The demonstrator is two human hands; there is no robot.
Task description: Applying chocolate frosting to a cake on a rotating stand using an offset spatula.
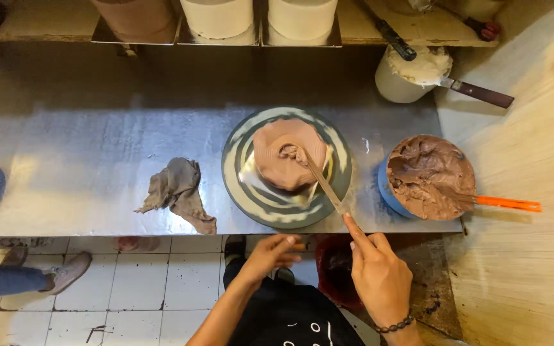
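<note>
On steel counter [97, 160]: one cake [283, 157]; two tubs [428, 176]; one spatula [322, 182].

R hand [379, 272] grips a long spatula [320, 181], tip in the brown frosting on the small cake [288, 154] atop the round turntable [286, 168]. L hand [272, 251] hovers at the steel counter's [84, 160] front edge, fingers loose. Chocolate frosting tub [426, 176] just right of turntable; crumpled grey rag [179, 191] to its left.

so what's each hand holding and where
Right hand holds the long metal spatula by its handle end, blade on the pinkish-brown cake. Left hand holds nothing.
</note>
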